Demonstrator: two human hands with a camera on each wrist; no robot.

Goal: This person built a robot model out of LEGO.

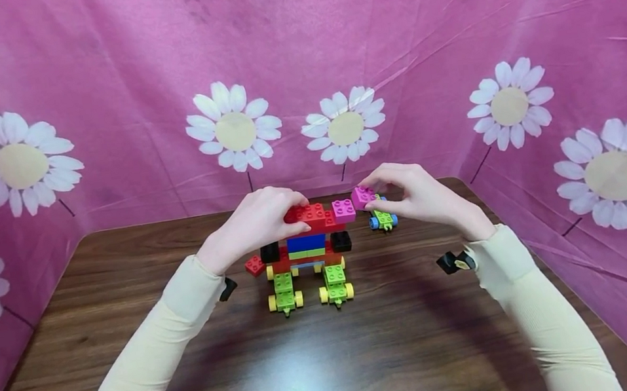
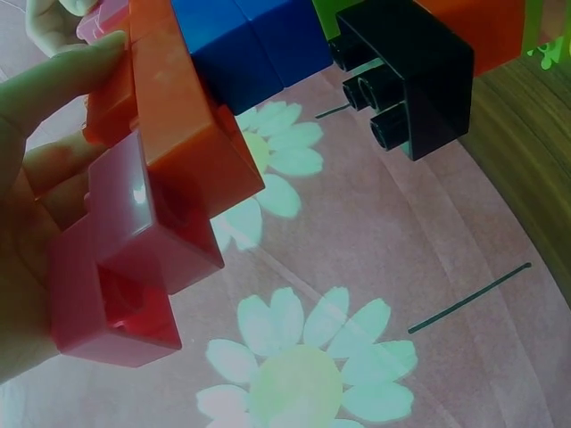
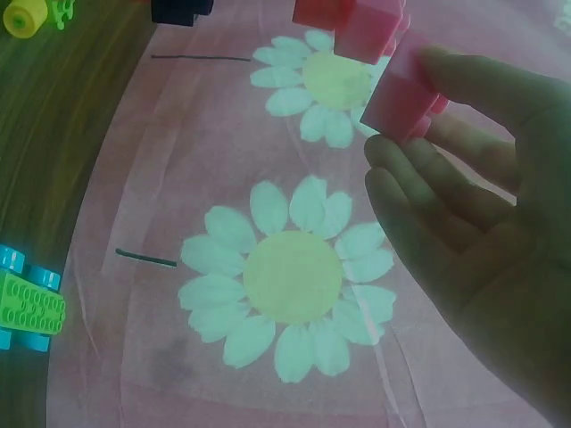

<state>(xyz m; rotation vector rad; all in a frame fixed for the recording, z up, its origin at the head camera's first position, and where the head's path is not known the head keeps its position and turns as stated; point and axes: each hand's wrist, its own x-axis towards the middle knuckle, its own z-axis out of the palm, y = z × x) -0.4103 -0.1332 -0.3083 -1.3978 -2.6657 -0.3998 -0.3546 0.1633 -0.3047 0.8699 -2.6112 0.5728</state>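
Note:
A toy-brick figure stands on lime wheeled bases (image 1: 334, 277) with yellow wheels. Above them are a blue brick (image 1: 306, 243), black side bricks (image 1: 341, 242) and a row of red bricks (image 1: 313, 213) on top. My left hand (image 1: 257, 221) grips the left part of that top row. Two stepped pink bricks (image 2: 116, 308) show beside its palm in the left wrist view. Another pink brick (image 1: 343, 210) sits at the row's right end. Just right of it, my right hand (image 1: 423, 193) pinches a pink brick (image 3: 401, 94) between thumb and fingers, slightly tilted.
A loose red brick (image 1: 255, 266) lies left of the figure on the wooden table (image 1: 416, 340). Behind the right hand stands a lime wheeled base (image 1: 383, 219) with blue wheels. Pink cloth (image 1: 281, 41) with daisies rises along the table's back and sides.

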